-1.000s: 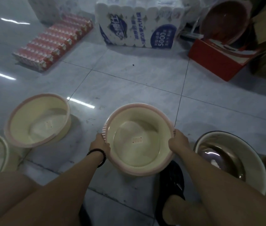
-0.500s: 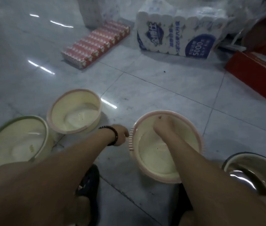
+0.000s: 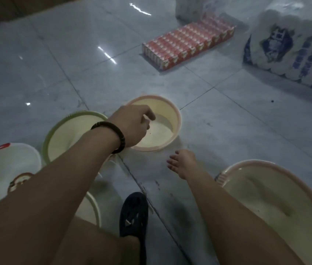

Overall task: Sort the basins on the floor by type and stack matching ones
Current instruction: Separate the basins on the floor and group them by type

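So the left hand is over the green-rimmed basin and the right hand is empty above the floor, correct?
Not quite. The head view shows the left hand over the small pink-rimmed basin, not the green-rimmed basin, which sits just beside it. The rest stands: the right hand is empty, fingers spread above the floor.

Dim bluish light, streaks of glare on the glossy floor [image 3: 86, 60], soft blur, edges bowed

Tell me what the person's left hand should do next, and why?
Probably grip the near rim of the small pink-rimmed basin: the left hand hangs just over it, fingers curled, and a matching large pink-rimmed basin sits by the empty right hand.
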Tool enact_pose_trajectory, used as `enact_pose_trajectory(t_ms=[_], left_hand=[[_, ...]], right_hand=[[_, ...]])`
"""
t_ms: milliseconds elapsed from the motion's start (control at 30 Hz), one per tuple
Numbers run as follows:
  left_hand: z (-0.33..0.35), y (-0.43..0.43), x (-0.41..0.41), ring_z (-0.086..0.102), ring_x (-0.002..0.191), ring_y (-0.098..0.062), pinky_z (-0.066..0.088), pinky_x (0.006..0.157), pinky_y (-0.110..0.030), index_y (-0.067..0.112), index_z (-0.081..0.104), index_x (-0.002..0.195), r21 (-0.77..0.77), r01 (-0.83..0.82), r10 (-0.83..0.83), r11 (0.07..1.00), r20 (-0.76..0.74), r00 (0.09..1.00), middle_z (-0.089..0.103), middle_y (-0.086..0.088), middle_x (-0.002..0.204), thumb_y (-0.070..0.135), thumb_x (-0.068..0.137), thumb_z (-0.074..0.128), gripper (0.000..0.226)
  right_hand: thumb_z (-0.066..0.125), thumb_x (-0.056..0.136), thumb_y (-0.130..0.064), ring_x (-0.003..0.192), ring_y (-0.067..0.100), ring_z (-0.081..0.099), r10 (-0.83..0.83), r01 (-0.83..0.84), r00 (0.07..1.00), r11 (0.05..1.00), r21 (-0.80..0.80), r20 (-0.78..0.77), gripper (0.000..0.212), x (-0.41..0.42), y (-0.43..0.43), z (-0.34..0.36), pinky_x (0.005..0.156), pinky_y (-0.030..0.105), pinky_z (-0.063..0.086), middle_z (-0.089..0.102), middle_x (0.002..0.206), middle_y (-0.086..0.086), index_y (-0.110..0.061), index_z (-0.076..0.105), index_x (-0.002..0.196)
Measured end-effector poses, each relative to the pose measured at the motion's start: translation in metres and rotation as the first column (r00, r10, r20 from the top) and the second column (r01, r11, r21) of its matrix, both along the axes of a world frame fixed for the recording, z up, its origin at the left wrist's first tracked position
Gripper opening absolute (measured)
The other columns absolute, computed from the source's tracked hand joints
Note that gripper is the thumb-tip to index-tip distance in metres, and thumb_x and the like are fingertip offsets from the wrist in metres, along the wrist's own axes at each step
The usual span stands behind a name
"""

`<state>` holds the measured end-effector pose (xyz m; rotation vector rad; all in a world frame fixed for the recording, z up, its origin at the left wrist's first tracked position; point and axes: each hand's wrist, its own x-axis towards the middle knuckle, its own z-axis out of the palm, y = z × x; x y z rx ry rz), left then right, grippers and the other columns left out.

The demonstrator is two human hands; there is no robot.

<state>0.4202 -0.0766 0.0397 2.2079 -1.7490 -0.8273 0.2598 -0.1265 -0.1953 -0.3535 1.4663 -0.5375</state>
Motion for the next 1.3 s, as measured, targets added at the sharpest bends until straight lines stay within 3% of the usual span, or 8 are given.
enact_pose_trajectory(t_ms=[200, 333, 467, 567, 767, 1000, 1133, 1300], left_hand=[[-0.016, -0.016, 0.029, 0.064, 0.081, -0.002, 0.047, 0.067, -0.020, 0.031, 0.068, 0.120, 0.123, 0.048, -0.047, 0.991, -0.011, 0.999, 0.071, 0.010, 0.110, 0.026, 0.104, 0.052, 0.024], [-0.010, -0.022, 0.040, 0.061, 0.087, -0.006, 0.045, 0.075, -0.024, 0.032, 0.067, 0.122, 0.139, 0.036, -0.040, 0.990, 0.026, 0.999, 0.068, 0.011, 0.113, 0.033, 0.103, 0.053, 0.023], [0.001, -0.023, 0.047, 0.066, 0.099, -0.014, 0.052, 0.087, -0.030, 0.031, 0.068, 0.121, 0.115, -0.059, 0.056, 0.992, 0.029, 0.998, 0.069, 0.006, 0.120, 0.037, 0.102, 0.056, 0.023], [0.001, -0.022, 0.047, 0.062, 0.115, -0.021, 0.050, 0.102, -0.036, 0.028, 0.067, 0.126, 0.133, -0.079, 0.068, 0.988, 0.087, 0.994, 0.065, 0.001, 0.132, 0.040, 0.101, 0.058, 0.029], [-0.002, -0.014, 0.036, 0.052, 0.132, -0.031, 0.046, 0.106, -0.041, 0.019, 0.042, 0.151, 0.174, -0.220, 0.213, 0.960, 0.054, 0.975, 0.048, -0.008, 0.153, 0.051, 0.096, 0.060, 0.066], [0.010, 0.010, -0.025, 0.055, 0.124, -0.039, 0.048, 0.101, -0.047, 0.002, 0.031, 0.151, 0.120, -0.386, 0.403, 0.915, -0.197, 0.894, 0.051, -0.019, 0.144, 0.056, 0.095, 0.059, 0.082], [0.037, 0.020, -0.078, 0.071, 0.100, -0.037, 0.060, 0.087, -0.058, 0.011, 0.062, 0.126, 0.137, -0.341, 0.357, 0.930, -0.560, 0.748, 0.071, -0.015, 0.118, 0.040, 0.101, 0.060, 0.038], [0.040, 0.030, -0.163, 0.071, 0.091, -0.040, 0.063, 0.068, -0.056, -0.001, 0.064, 0.119, 0.150, -0.307, 0.335, 0.940, -0.581, 0.742, 0.071, -0.022, 0.111, 0.016, 0.099, 0.062, 0.026]], right_hand=[[0.048, 0.112, -0.033, 0.149, 0.037, 0.045, -0.068, 0.044, 0.980, 0.990, 0.132, 0.187, 0.064, 0.061, -0.037, -0.043, 0.117, 0.053, 0.044, 0.036, 0.168, 0.018, -0.010, 0.026, 0.167], [0.059, 0.106, -0.036, 0.110, 0.029, 0.066, -0.105, 0.066, 0.968, 0.983, 0.171, 0.229, 0.051, 0.087, -0.041, -0.062, 0.107, 0.048, 0.051, 0.065, 0.136, 0.013, -0.006, 0.050, 0.147], [0.075, 0.093, -0.012, 0.101, 0.035, 0.072, -0.236, 0.233, 0.963, 0.972, 0.033, 0.129, 0.045, 0.081, -0.048, -0.033, 0.076, 0.049, 0.067, 0.069, 0.120, 0.016, -0.004, 0.055, 0.133], [0.068, 0.093, -0.005, 0.089, 0.032, 0.070, -0.236, 0.229, 0.971, 0.966, -0.122, -0.044, 0.022, 0.046, -0.055, 0.025, 0.074, 0.049, 0.066, 0.067, 0.101, 0.015, -0.007, 0.057, 0.112], [0.068, 0.098, -0.014, 0.087, 0.037, 0.069, -0.054, -0.030, 0.971, 0.938, -0.345, -0.232, 0.015, -0.061, -0.043, 0.139, 0.085, 0.057, 0.062, 0.069, 0.100, 0.020, -0.002, 0.066, 0.107], [0.069, 0.098, -0.010, 0.070, 0.030, 0.068, -0.053, -0.056, 0.970, 0.899, -0.434, -0.235, 0.019, -0.204, 0.035, 0.239, 0.061, 0.038, 0.060, 0.067, 0.088, 0.019, 0.005, 0.069, 0.109], [0.071, 0.098, -0.011, 0.088, 0.034, 0.072, -0.132, 0.003, 0.957, 0.895, -0.446, -0.258, 0.020, -0.284, 0.085, 0.259, 0.067, 0.040, 0.062, 0.073, 0.103, 0.021, 0.003, 0.070, 0.112], [0.066, 0.099, -0.007, 0.097, 0.032, 0.069, -0.361, 0.223, 0.921, 0.796, -0.562, -0.145, 0.023, -0.363, 0.136, 0.239, 0.082, 0.045, 0.060, 0.075, 0.113, 0.017, -0.010, 0.075, 0.120]])
